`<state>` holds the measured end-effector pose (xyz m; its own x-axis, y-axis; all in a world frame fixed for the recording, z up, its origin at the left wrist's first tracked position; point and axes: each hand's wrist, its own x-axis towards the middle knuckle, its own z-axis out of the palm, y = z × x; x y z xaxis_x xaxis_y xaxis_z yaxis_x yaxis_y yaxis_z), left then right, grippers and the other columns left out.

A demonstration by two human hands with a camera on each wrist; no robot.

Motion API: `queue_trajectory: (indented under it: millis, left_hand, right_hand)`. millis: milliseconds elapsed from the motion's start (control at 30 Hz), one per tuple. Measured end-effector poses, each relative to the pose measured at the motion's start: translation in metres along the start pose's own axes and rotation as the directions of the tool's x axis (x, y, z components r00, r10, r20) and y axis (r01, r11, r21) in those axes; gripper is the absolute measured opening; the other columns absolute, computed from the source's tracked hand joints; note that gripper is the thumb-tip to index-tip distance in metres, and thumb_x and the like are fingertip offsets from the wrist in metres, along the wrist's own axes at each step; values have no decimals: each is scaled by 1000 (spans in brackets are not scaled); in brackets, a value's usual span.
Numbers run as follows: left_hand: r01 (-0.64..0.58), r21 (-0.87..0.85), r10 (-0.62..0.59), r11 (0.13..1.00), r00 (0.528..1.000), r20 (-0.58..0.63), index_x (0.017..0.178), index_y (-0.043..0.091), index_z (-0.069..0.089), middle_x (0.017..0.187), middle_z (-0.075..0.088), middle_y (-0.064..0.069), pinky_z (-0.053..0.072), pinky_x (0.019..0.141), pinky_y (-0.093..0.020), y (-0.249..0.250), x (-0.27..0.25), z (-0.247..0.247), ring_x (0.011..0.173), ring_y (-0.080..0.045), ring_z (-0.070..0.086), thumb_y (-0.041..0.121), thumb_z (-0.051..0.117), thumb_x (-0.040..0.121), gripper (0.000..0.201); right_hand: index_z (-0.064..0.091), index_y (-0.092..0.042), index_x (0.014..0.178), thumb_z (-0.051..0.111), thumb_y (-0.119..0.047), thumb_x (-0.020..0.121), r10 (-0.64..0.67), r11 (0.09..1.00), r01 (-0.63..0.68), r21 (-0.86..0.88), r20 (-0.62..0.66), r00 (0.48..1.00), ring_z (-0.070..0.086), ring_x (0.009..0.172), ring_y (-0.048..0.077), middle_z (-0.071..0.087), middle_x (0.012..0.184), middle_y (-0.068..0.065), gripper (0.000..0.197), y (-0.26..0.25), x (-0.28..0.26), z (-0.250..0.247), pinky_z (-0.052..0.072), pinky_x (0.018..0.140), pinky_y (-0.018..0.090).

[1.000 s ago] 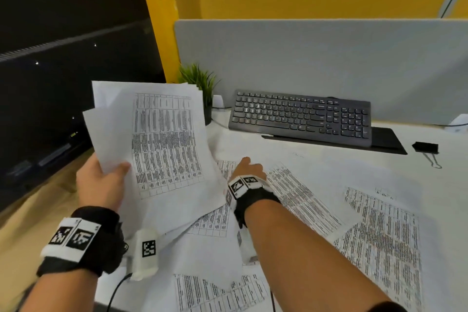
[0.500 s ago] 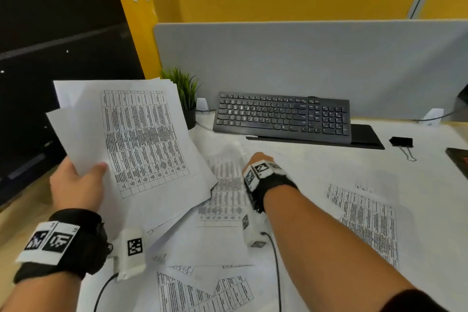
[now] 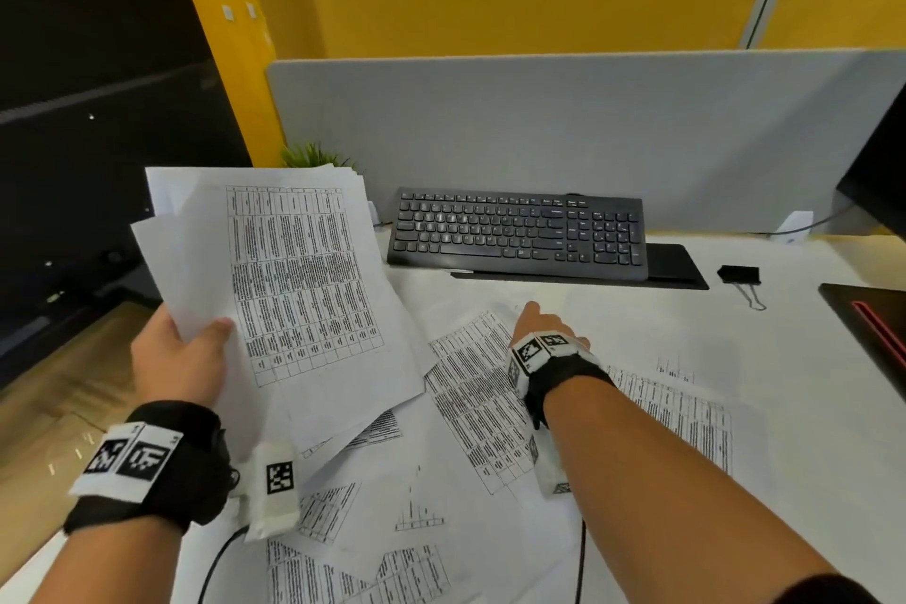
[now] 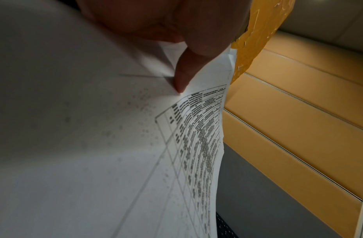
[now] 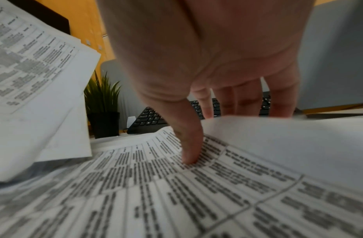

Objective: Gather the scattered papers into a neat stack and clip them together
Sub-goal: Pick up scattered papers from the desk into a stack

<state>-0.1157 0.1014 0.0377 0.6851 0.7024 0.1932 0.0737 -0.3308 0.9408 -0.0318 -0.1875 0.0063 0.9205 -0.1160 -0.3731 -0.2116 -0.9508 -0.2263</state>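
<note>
Print on the sheets is dense tabular text, too small and blurred to read; no brand is legible on the keyboard [image 3: 519, 233]. Square black-and-white coded tags sit on both wristbands.

Your left hand [image 3: 179, 358] grasps the stack [image 3: 289, 289], thumb on the printed face, fingers hidden behind; the sheets stand tilted and fanned, edges uneven. In the left wrist view the thumb [image 4: 184, 75] presses the paper near its edge.

Your right hand [image 3: 541, 334] is flat on a loose sheet [image 3: 470, 387], fingers straight; the right wrist view shows the thumb tip [image 5: 190, 154] on the printed table and the fingers reaching past a raised blank sheet edge.

Against half a second ago: right hand has gone further forward and right across the sheets; the stack remains up in your left hand.

More sheets [image 3: 686, 412] lie scattered beside and behind your right wrist, overlapping. The clip [image 3: 739, 274] lies well right of that hand, closed, by the keyboard's end.
</note>
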Motion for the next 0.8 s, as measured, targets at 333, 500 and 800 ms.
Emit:
queue_trajectory:
  millis: [333,500,800]
  left_hand:
    - [12,-28,-12,1000,1000,-4,123,8,55,121,60,-16,42,93,-42,1,-5,-1,110,-35,56,7,57,88,35]
    - [17,-32,-17,999,1000,1,124,6,55,122,59,-17,41,89,-38,3,-7,1,111,-35,56,5,57,88,36]
    - [7,-58,-7,998,1000,-3,123,7,55,121,60,-15,40,88,-35,3,-11,4,106,-27,56,3,56,88,36]
  right_hand:
    - [20,-9,140,63,-16,79,23,996,-20,82,-32,999,42,124,37,43,134,20,75,-10,2,13,40,101,49]
    - [2,-10,148,61,-21,84,36,997,-31,65,-66,997,41,126,35,43,140,17,88,-8,2,11,32,102,48]
    - [-2,-14,148,69,-16,78,67,986,-51,160,-92,994,48,119,35,27,141,18,100,-14,-5,10,35,99,49]
